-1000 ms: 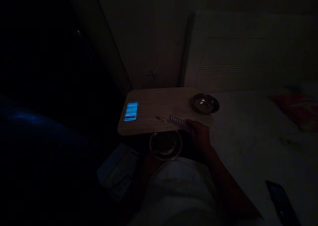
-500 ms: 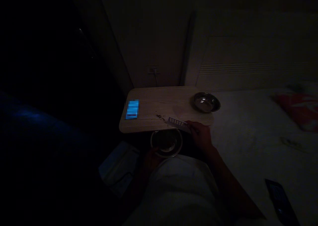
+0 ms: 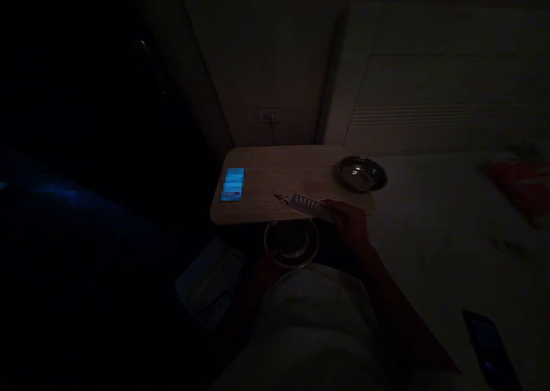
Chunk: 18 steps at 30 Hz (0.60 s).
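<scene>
In the dim head view, my right hand (image 3: 349, 222) is closed around the handle of a knife (image 3: 307, 204) with a row of slots along its blade. The blade rests low over the wooden tabletop (image 3: 258, 159), its tip beside a scatter of small dark bits (image 3: 281, 198). Below the table's front edge, my left hand (image 3: 267, 265) grips the rim of a round metal bowl (image 3: 315, 247). The bowl's inside is dark, so what it holds is hard to make out.
A second metal bowl (image 3: 363, 174) sits at the tabletop's right end, a lit phone (image 3: 232, 184) at its left. To the right lies a pale bed (image 3: 412, 219) with a dark device (image 3: 490, 345) and a red item (image 3: 515, 184). A plugged socket (image 3: 270, 115) is behind.
The view has shifted slightly, moving everything a little right and up. Knife and bowl stay in the same hands, and the blade keeps nearly the same place by the dark bits.
</scene>
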Tool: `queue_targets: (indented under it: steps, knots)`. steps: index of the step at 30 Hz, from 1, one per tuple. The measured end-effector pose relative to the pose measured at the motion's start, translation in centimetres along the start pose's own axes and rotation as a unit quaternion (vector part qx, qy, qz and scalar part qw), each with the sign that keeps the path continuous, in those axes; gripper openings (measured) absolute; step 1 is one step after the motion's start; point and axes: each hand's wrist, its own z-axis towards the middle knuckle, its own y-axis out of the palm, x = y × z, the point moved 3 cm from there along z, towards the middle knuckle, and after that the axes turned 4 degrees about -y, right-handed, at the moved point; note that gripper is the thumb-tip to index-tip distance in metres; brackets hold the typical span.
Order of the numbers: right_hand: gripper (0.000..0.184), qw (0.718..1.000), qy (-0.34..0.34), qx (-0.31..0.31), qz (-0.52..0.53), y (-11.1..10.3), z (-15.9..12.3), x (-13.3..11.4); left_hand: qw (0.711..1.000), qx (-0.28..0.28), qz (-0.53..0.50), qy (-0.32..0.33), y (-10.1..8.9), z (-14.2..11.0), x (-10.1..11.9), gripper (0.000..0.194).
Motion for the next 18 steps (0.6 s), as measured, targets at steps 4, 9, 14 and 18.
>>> queue_targets:
  steps: [4, 9, 14, 18]
  knots:
    - [0.027, 0.999, -0.017, -0.026, -0.007, 0.4, 0.5, 0.1, 1.000, 0.000, -0.001, -0.012, 0.3, -0.2, -0.1, 0.032]
    - [0.027, 0.999, -0.020, -0.047, -0.011, 0.1, 0.4, 0.1, 0.999, -0.022, -0.023, -0.007, 1.0, -0.5, 0.3, 0.037]
    - [0.029, 0.997, -0.028, -0.065, -0.011, -0.9, 0.0, -0.1, 0.999, -0.026, -0.025, -0.010, 1.0, -0.6, 0.4, 0.042]
    - [0.028, 0.997, -0.028, -0.072, -0.001, -1.9, -0.3, -0.1, 1.000, -0.007, -0.021, 0.009, 0.5, -0.5, 0.4, 0.038]
